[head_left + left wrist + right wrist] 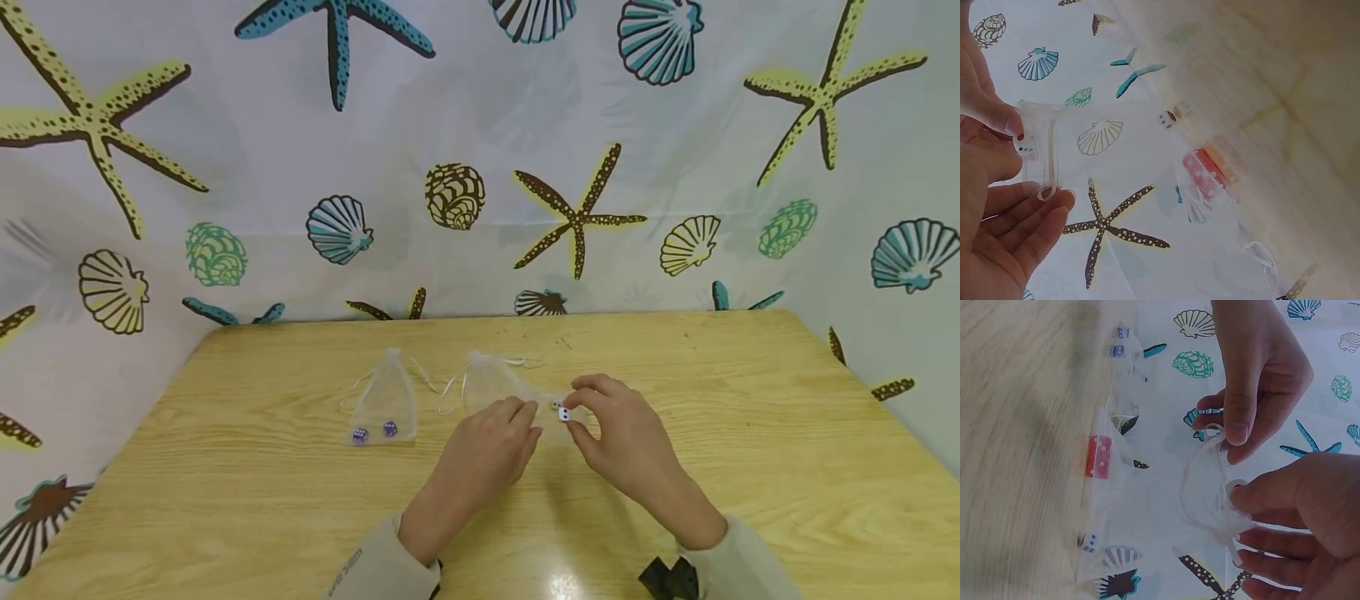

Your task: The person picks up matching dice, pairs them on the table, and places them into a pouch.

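Note:
My left hand point(487, 446) pinches the mouth of a sheer white drawstring bag point(1054, 150). Its cord loops by the fingertips in the left wrist view. Between the thumb and finger of my right hand point(626, 437) is a white die point(564, 414), held right at the bag's mouth. Another white die point(1090, 542) lies at the bottom of this bag, close to the tabletop.
Left of my hands, a sheer bag point(392, 392) lies on the wooden table point(247, 483) with two purple-blue dice point(390, 428) inside. Between them is another sheer bag point(491, 383) holding red dice point(1099, 456). A shell-and-starfish cloth point(405, 150) hangs behind the table.

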`<state>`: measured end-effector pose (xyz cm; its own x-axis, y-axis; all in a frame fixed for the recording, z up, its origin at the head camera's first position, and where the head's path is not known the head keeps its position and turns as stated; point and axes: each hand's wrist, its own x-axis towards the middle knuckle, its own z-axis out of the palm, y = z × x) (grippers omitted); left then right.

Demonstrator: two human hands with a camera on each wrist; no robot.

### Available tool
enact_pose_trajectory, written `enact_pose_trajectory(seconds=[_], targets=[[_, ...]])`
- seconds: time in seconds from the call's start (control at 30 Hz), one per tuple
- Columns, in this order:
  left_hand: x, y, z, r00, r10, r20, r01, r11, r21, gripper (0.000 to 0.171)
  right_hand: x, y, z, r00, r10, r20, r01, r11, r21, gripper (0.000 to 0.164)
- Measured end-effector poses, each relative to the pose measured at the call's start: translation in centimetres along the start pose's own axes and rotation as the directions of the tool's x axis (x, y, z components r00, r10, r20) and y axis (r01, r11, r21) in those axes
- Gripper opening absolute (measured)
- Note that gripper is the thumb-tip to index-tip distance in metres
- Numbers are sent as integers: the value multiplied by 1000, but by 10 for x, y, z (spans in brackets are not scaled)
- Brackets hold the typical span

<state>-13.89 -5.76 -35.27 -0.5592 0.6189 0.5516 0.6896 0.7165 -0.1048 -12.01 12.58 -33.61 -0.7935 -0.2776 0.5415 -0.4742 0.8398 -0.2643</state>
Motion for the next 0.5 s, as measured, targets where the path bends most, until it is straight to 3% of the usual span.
enact_pose_trajectory(seconds=[0.13, 0.5], targets=[[-1, 2, 1, 1000, 1, -19, -1, 1000, -13, 27, -3, 0, -3, 1000, 3, 14, -2, 998, -58, 19], [0, 1, 1, 999, 22, -42, -23, 1000, -7, 27, 1, 2, -11, 992, 36, 117, -33, 999, -28, 20]])
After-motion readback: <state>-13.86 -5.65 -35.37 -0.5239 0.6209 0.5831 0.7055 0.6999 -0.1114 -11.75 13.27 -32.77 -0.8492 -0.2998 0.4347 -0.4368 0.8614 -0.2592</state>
